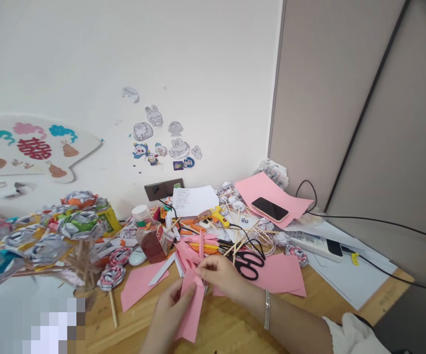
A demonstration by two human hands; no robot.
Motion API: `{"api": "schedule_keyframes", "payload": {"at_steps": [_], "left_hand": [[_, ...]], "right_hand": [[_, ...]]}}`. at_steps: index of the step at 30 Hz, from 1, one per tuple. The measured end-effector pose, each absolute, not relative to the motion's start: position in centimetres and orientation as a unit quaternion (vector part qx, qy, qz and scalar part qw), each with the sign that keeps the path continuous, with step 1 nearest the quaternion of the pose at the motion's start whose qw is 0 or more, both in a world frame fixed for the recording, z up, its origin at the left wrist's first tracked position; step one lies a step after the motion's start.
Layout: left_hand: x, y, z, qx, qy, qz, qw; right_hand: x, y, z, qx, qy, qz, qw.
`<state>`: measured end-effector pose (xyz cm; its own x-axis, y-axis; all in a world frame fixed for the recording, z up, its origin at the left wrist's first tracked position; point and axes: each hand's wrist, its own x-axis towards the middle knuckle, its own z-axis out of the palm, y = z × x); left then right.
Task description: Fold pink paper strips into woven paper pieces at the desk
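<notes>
A folded piece of pink paper [191,322] is held over the wooden table, near its front edge. My left hand [172,307] is closed on its left side, the thumb lying across it. At its upper end, the fingertips of my right hand [218,275] pinch the same paper. Just beyond my hands lie loose pink paper strips [186,254]. Black-handled scissors [248,265] rest to the right of my right hand, beside flat pink sheets [281,278]. Another pink sheet [139,285] lies left of my hands.
A bottle of reddish liquid [153,241] stands behind my left hand. Farther back are a yellow glue gun [218,217] and a phone [269,209] on pink paper. Paper flowers [82,223] crowd the left. A power strip [316,244] and cables [375,219] occupy the right.
</notes>
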<state>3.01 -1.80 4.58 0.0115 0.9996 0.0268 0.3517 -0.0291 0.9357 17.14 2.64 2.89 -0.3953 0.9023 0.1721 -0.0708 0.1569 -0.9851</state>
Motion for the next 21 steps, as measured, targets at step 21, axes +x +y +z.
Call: {"api": "schedule_keyframes", "payload": {"at_steps": [21], "left_hand": [[3.0, -1.6, 4.6, 0.580, 0.572, 0.420, 0.399]], "right_hand": [[16.9, 1.4, 3.6, -0.322, -0.687, 0.491, 0.427]]}}
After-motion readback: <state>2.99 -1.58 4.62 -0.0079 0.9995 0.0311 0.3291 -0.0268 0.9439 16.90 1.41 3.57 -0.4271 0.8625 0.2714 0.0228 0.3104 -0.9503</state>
